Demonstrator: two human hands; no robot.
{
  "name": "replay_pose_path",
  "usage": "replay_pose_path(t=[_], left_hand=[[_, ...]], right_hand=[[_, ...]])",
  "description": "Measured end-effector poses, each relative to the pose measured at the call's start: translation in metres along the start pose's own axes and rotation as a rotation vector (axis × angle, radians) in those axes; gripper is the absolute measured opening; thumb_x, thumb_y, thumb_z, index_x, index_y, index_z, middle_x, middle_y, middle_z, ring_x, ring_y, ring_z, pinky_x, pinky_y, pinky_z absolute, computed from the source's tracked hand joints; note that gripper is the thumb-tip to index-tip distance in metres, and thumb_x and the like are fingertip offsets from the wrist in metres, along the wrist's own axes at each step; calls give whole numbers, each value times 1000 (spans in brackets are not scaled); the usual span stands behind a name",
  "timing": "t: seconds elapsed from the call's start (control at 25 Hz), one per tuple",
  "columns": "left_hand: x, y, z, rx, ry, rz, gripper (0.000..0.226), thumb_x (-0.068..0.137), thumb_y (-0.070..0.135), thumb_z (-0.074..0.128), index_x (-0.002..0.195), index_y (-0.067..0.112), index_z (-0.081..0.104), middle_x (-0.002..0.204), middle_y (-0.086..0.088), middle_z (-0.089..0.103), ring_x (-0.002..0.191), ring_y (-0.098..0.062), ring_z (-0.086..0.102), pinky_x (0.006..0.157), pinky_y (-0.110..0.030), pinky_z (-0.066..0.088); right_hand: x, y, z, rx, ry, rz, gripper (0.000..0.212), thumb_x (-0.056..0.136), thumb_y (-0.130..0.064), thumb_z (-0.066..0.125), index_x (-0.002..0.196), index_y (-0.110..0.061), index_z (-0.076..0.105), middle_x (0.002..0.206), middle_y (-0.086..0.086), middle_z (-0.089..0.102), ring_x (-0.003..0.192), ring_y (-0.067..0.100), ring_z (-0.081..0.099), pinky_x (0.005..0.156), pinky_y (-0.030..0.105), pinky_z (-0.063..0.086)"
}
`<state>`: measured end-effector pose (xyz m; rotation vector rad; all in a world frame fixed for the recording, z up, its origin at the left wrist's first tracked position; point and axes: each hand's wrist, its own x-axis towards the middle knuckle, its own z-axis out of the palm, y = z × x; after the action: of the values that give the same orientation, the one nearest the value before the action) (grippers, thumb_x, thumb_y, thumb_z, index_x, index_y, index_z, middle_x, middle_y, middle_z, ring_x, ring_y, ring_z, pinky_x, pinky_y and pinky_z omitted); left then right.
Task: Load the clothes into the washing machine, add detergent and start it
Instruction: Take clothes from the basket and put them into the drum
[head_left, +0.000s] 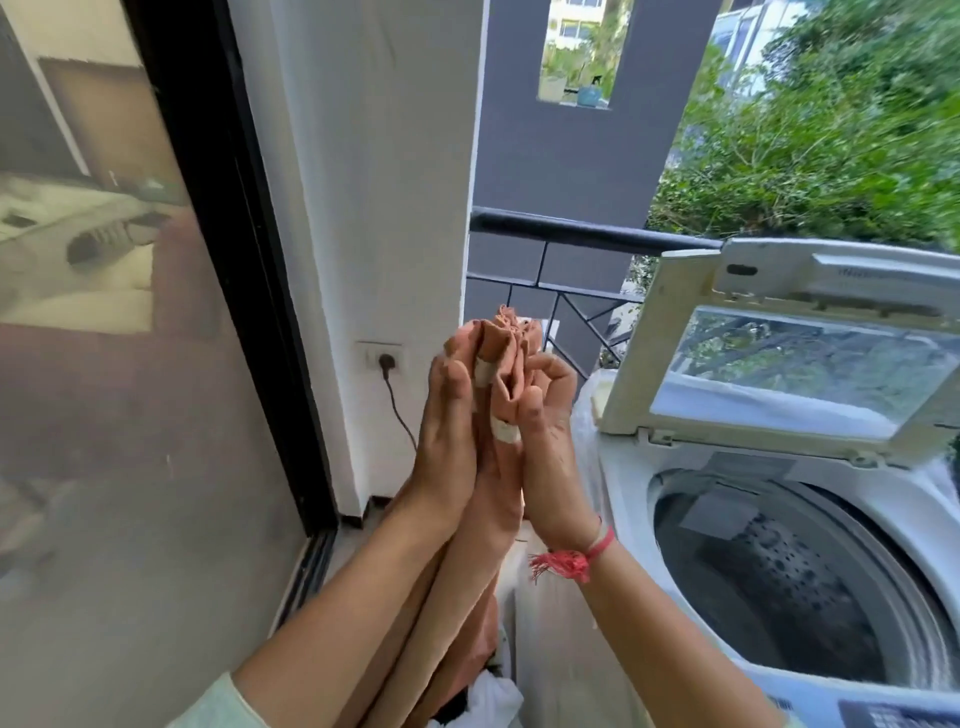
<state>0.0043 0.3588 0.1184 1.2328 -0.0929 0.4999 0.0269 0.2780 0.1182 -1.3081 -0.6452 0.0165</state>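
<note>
A long peach-coloured garment (501, 364) is held up in front of me, bunched at the top and hanging down between my forearms. My left hand (449, 415) presses against it from the left, and my right hand (545, 410) grips its bunched top from the right. A red thread band circles my right wrist. To the right stands a white top-loading washing machine (623, 467) with its lid (779, 364) raised. Its drum (789, 577) shows no clothes in the part I see. No detergent is in view.
A white pillar carries a wall socket (382, 357) with a plug and cable. A dark-framed glass door (130, 364) fills the left. A black balcony railing (587, 234) runs behind, with trees beyond. White cloth (493, 696) lies low beneath my arms.
</note>
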Motion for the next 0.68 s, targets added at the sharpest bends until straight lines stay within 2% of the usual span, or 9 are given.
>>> replay_pose_path(t=[0.04,0.08,0.16,0.28,0.36,0.44,0.48,0.56,0.68], left_hand=[[-4,-1,5,-147,-159,-65,80,82,70,43,141,15,38,143,-6,46,136,-18,38,116,-39,25],[-7,-4,9,-246,-310,-129,94,78,76,41,145,11,29,148,-11,38,140,-22,31,118,-39,20],[-13,-14,17,-344,-542,-242,112,69,85,37,150,11,13,154,-12,26,143,-23,23,119,-42,12],[-17,-31,39,-406,-607,-389,120,58,91,41,151,25,2,156,0,21,143,-14,23,119,-41,11],[-16,-36,65,-371,-517,-397,121,53,91,46,150,29,9,152,-2,32,138,-13,34,116,-36,24],[-11,-47,93,-213,-322,-346,116,52,89,48,146,25,27,140,-6,49,124,-10,52,103,-27,42],[-9,-55,104,-37,-247,-264,108,56,88,45,142,24,33,136,-4,52,121,-5,53,100,-23,44],[-10,-76,126,352,-165,-76,95,68,87,36,139,23,37,140,8,46,128,4,40,108,-25,34],[-17,-113,153,696,-333,-8,97,65,91,29,144,35,22,150,21,20,140,5,14,117,-29,15]], right_hand=[[-3,1,-15,-5,-3,26,71,81,-62,52,120,-6,30,111,-2,54,110,8,55,97,25,44],[-7,3,-28,-13,-1,49,70,80,-61,57,119,-9,29,112,3,54,110,13,55,98,28,44],[-16,9,-47,-99,118,85,54,80,-47,63,113,-16,32,109,10,57,104,16,58,94,30,46],[-24,15,-73,-222,519,34,44,77,-27,72,100,-21,35,99,23,61,85,13,64,81,27,50],[-24,9,-103,-189,689,-14,45,78,-2,71,92,-21,32,92,15,60,76,2,62,76,16,48],[-25,-5,-143,-174,761,-64,47,79,9,66,90,-21,31,89,2,57,74,-4,59,75,13,45],[-26,-13,-163,-175,777,-88,47,80,11,65,90,-21,31,87,-3,56,73,-5,59,75,11,45],[-25,-38,-214,-182,825,-166,47,80,11,64,92,-21,31,89,-7,55,75,-7,60,77,11,46],[-24,-92,-317,-170,963,-374,51,76,6,68,96,-19,29,101,1,50,85,5,62,85,22,48]])
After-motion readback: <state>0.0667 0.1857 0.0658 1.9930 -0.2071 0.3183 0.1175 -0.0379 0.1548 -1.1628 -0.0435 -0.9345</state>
